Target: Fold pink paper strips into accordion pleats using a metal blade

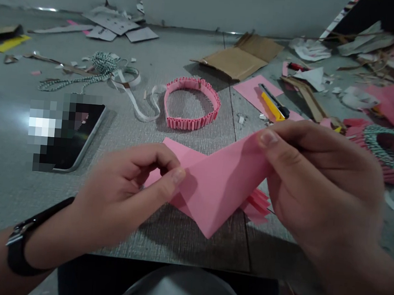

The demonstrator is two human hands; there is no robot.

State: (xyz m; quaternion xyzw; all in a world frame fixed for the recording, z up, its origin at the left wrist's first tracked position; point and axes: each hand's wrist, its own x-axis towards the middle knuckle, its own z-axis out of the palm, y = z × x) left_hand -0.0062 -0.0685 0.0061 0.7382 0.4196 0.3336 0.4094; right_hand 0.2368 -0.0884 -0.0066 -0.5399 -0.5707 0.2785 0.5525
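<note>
A grey surface [9, 187] holds a smartphone [82, 134] and pink ring [190, 124] (pleated paper).

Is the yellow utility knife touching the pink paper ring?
Apart. The head view shows the grey table between the yellow utility knife and the pink pleated paper ring.

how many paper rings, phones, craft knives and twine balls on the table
paper rings: 2 (pink ring, twine-edged ring)
phones: 1 (phone)
craft knives: 1 (yellow craft knife)
twine balls: 1 (twine ball)
total: 5
</note>
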